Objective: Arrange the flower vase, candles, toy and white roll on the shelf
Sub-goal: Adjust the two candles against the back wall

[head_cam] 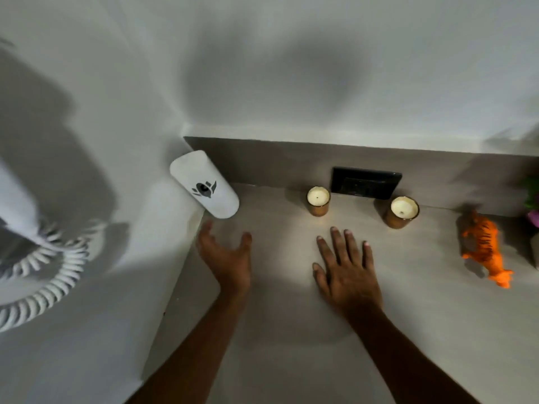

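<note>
The left hand was held spread and empty just below the white roll, which stood in the shelf corner. The right hand was laid flat, fingers apart, before two candles in glass jars; the orange toy was seen far right.

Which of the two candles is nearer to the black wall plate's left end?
The left candle, beside the plate's left end; the other candle stands under its right end.

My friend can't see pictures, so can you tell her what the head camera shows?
Two empty open hands, left and right, reach over a grey shelf. Along its back stand a white roll in the left corner, two candles and, on the right, an orange toy tiger.
</note>
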